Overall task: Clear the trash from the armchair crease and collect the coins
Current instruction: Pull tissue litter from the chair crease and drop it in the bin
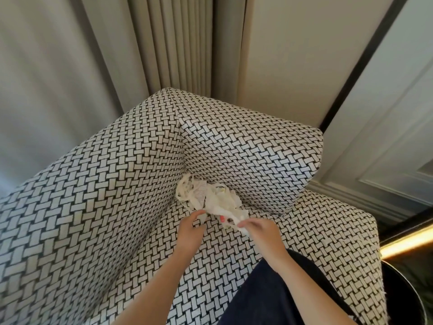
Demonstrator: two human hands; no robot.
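Note:
A heap of white paper trash point(206, 195), shredded strips and a crumpled receipt, fills the inner corner crease of the black-and-white woven armchair point(105, 207). My left hand point(191, 231) reaches to the heap's near edge, its fingertips pinching a strip. My right hand point(260, 231) grips a bunch of strips at the heap's right side, with a small red scrap point(223, 218) showing just beside its fingers. No coins show; the paper hides the crease below.
Grey curtains point(164, 43) hang behind the chair and a panelled wall point(386, 137) stands at the right. A dark round bin point(398, 299) sits at the lower right beside the seat cushion point(316, 231). My dark trouser leg point(269, 296) presses against the seat front.

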